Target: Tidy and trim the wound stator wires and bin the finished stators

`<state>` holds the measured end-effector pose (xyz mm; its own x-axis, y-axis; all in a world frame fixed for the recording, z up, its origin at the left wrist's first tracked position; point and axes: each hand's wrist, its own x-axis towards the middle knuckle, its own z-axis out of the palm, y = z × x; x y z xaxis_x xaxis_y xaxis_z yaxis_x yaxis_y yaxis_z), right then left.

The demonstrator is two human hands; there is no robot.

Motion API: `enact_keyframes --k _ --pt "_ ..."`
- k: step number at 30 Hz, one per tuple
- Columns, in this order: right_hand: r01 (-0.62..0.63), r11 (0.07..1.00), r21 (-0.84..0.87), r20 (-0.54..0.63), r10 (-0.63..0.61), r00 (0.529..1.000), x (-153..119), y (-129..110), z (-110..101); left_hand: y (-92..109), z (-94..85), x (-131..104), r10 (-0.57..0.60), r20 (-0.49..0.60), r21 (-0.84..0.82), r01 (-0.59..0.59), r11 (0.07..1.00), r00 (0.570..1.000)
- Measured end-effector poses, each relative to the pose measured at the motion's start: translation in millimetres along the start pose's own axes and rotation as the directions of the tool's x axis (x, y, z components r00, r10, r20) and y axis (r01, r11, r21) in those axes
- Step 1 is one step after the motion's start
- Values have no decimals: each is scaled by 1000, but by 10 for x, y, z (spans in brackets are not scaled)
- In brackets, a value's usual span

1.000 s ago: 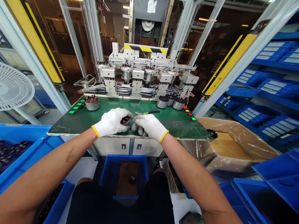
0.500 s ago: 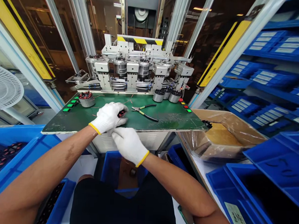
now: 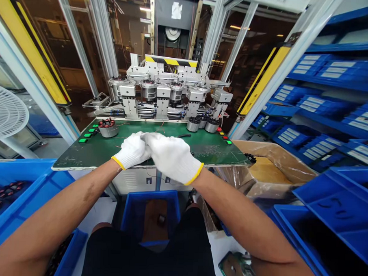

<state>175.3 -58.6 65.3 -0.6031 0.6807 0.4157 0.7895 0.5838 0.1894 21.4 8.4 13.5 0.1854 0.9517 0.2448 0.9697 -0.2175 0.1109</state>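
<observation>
My left hand (image 3: 132,150), in a white knitted glove, is curled closed over the green bench top (image 3: 220,149). Half a second earlier a motor stator with dark red windings showed in its grip; the gloves hide it now. My right hand (image 3: 174,158), also gloved, presses against the left one with its fingers closed, and what they pinch is hidden. A thin wire hangs below the hands. Behind the right hand only a black handle of the cutting pliers (image 3: 184,135) shows. At the bench's left stands a wound stator (image 3: 108,128) with red coils.
Several stators (image 3: 193,124) stand at the back right by the clamping machine (image 3: 163,96). Lit buttons (image 3: 83,140) line both bench sides. A cardboard box (image 3: 288,152) and blue bins (image 3: 325,189) are at right. Another blue bin (image 3: 152,195) sits below; a white fan (image 3: 6,114) is left.
My right hand has risen and moved forward over the bench, meeting the left hand and covering most of the pliers. The stator in my left hand has gone out of sight. The view has shifted slightly.
</observation>
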Motion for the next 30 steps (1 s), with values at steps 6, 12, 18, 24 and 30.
enact_keyframes --k 6,12,18,24,30 --pt "78 979 -190 222 -35 974 7 250 92 3 -21 -31 164 -75 -55 -168 984 984" --pt "87 978 -191 244 -38 969 -58 366 147 -62 -114 -94 349 -250 35 -351 936 903" --pt "78 985 -151 238 -40 970 -22 487 350 -209 -223 -487 764 -66 214 -739 639 642" --pt "71 994 -85 186 -54 981 7 504 453 -339 -260 -693 814 30 296 -783 547 580" --pt "51 993 -110 118 -38 992 72 495 575 -319 -236 -685 683 109 403 -661 633 722"
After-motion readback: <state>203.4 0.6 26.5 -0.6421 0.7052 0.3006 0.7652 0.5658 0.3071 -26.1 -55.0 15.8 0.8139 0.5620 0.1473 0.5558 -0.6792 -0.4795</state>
